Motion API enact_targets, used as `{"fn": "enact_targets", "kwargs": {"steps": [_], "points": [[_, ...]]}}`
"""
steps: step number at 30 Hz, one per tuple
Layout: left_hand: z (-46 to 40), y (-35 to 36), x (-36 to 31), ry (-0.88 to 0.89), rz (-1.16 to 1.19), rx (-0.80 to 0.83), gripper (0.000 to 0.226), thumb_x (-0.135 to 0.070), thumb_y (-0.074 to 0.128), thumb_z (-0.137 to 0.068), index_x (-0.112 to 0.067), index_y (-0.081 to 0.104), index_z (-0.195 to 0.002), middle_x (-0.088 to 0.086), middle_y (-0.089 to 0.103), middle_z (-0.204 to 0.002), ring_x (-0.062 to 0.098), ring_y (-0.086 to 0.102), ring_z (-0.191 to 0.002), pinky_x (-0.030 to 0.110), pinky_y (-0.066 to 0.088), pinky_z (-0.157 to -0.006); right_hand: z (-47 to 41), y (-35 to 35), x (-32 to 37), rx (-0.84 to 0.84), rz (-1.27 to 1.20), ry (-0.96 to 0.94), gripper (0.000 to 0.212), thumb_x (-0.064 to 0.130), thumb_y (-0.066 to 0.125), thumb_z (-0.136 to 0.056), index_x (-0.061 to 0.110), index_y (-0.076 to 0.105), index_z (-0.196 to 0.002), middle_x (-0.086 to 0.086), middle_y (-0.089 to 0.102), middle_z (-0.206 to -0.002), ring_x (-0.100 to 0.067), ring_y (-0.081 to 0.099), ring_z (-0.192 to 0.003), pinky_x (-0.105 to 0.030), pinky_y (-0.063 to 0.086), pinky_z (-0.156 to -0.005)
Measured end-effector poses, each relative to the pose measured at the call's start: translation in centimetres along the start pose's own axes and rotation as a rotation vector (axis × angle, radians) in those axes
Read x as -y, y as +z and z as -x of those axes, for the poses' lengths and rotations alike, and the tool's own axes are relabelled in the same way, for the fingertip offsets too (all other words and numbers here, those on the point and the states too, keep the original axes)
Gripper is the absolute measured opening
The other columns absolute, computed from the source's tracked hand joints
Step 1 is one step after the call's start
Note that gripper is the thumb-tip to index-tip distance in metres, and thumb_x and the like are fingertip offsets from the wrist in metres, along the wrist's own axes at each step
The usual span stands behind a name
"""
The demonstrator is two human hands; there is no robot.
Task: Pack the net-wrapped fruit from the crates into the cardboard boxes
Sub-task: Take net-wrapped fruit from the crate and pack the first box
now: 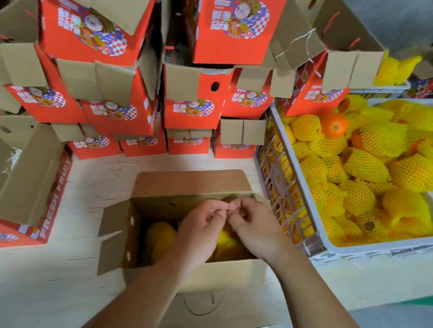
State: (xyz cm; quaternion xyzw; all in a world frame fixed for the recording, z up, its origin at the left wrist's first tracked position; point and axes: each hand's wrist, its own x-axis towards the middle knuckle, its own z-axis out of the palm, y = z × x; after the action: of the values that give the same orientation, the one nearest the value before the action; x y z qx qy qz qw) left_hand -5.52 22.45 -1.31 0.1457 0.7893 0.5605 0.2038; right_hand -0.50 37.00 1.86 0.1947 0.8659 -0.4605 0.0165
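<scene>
Pale wooden boards make up the table (78,226) where the person stands, and nearly every bit of it is given over to packing. Right in front of them sits an open cardboard box (222,273), flaps folded outward so the mouth stays clear for loading. Down inside it a few net-wrapped fruit (159,235) already lie against the bottom, yellow foam mesh showing between the arms.

Both hands hover over the box opening, close together and nearly touching at the fingertips. The left hand (200,225) has its fingers curled inward, and the right hand (250,221) likewise, thumb and forefinger pinched near the other hand. They seem to be fiddling with something small between them, but I cannot tell what it is, or whether either one truly has hold of anything; no whole fruit is in either hand.

Just to the right, touching distance from the box, a white plastic crate (287,181) is heaped with more netted fruit (364,165), kept close so each reach is short. One bare orange (334,124) sits unwrapped on the pile near the far corner.

Behind and to the left, red printed gift boxes (196,109) are stacked several high, flaps up, apparently waiting their turn. Another open box (32,176) lies on its side at the left edge
</scene>
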Motion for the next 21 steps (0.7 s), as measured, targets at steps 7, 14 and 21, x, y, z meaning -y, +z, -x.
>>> {"fn": "enact_targets", "kwargs": {"steps": [7,14,21], "points": [[-2.4,8.6,-6.7,0.167,0.119,0.052,0.025,-0.013,0.054,-0.104,-0.037,0.064,-0.105,-0.027,0.07,-0.103,0.001,0.067,-0.101,0.021,0.051,-0.089,0.5,-8.5,-3.6,-0.241,-0.163,-0.083,0.01,0.011,0.063,-0.095,0.019,0.067,-0.098,0.002,0.072,-0.086,-0.013,0.068,-0.077,-0.033,0.053,-0.072],[-5.2,19.8,-11.0,0.166,0.117,0.1,0.016,-0.04,0.057,-0.091,-0.035,0.068,-0.102,-0.018,0.072,-0.1,0.006,0.069,-0.094,0.019,0.048,-0.076,1.1,-19.2,-10.4,-0.472,0.175,-0.093,0.014,0.018,0.07,-0.09,0.016,0.068,-0.103,-0.005,0.068,-0.101,-0.028,0.064,-0.094,-0.043,0.051,-0.083],[-6.9,28.0,-11.7,0.004,0.166,0.1,0.023,-0.045,0.059,-0.084,-0.033,0.07,-0.101,-0.012,0.072,-0.102,0.016,0.069,-0.098,0.029,0.049,-0.077,0.8,-27.2,-17.6,-0.205,0.664,0.387,0.066,0.045,0.072,-0.087,0.032,0.029,-0.136,-0.012,0.028,-0.14,-0.042,0.041,-0.135,-0.051,0.049,-0.096]]}}
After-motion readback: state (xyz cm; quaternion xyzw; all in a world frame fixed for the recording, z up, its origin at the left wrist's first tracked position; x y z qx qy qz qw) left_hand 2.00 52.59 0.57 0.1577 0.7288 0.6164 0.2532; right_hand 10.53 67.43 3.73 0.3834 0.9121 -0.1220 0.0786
